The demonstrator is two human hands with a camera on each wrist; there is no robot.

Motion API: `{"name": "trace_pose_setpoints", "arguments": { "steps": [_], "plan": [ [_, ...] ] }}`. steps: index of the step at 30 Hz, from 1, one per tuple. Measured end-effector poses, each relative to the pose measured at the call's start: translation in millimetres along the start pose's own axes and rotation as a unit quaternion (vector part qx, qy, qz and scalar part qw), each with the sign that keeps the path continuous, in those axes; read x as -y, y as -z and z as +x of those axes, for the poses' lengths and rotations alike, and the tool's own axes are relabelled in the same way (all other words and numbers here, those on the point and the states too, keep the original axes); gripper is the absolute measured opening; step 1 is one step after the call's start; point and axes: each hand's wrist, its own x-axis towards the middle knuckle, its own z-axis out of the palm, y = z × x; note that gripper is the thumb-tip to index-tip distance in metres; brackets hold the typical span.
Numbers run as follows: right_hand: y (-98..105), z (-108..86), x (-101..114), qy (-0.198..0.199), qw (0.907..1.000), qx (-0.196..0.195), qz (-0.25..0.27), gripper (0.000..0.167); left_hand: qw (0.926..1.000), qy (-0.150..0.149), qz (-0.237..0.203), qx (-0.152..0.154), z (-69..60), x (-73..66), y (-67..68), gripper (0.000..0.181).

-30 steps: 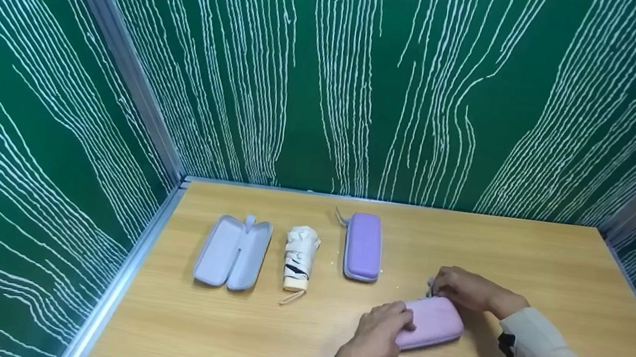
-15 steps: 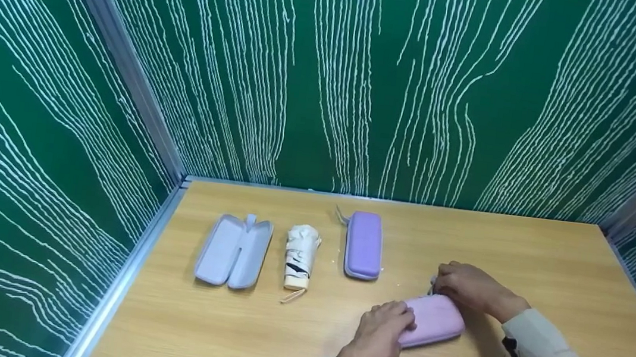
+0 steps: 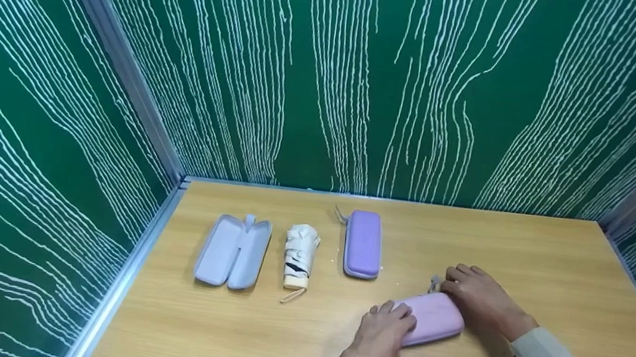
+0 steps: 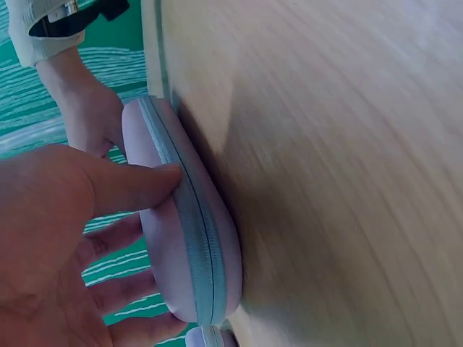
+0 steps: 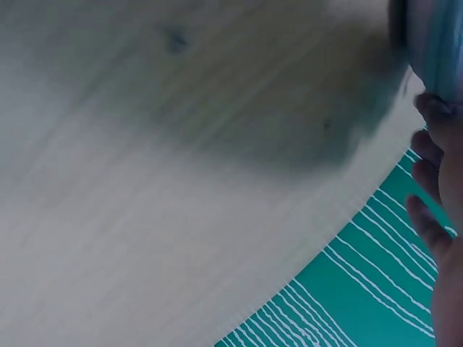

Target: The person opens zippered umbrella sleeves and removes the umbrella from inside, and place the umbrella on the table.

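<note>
A closed pink case (image 3: 435, 319) with a grey zipper band lies slanted on the table. My left hand (image 3: 376, 339) holds its left end; in the left wrist view the thumb of that hand (image 4: 65, 224) presses the zipper side of the case (image 4: 168, 253), with the fingers around the far side. At the case's upper right edge is my right hand (image 3: 484, 298), beside a small grey strap (image 3: 434, 284). The right wrist view has this hand (image 5: 447, 181) with fingers apart and one digit touching the case (image 5: 438, 43); no strap is visibly held.
Left of the pink case stands a purple case (image 3: 364, 245), closed, with a strap at its upper left. Farther left are a folded cream umbrella (image 3: 300, 254) and an opened pale grey case (image 3: 221, 251). Green panels with white lines (image 3: 329, 84) border the table (image 3: 204, 333).
My right hand has shifted slightly right and its fingers have loosened, exposing more of the grey strap. The left hand still holds the pink case, which has barely moved.
</note>
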Motion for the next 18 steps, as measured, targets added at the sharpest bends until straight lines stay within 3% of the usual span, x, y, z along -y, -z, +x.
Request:
{"name": "trace_pose_setpoints", "arguments": {
  "steps": [11,18],
  "plan": [
    [-14,-7.6,0,0.051,0.9904,-0.127,-0.021,0.027,1.0000,0.001,-0.001,0.005,-0.1,0.4,-0.1,0.051],
    [-14,-16.3,2,0.045,0.9868,-0.155,-0.017,0.027,1.0000,0.004,-0.007,0.003,-0.7,1.4,-2.7,0.049]
  ]
}}
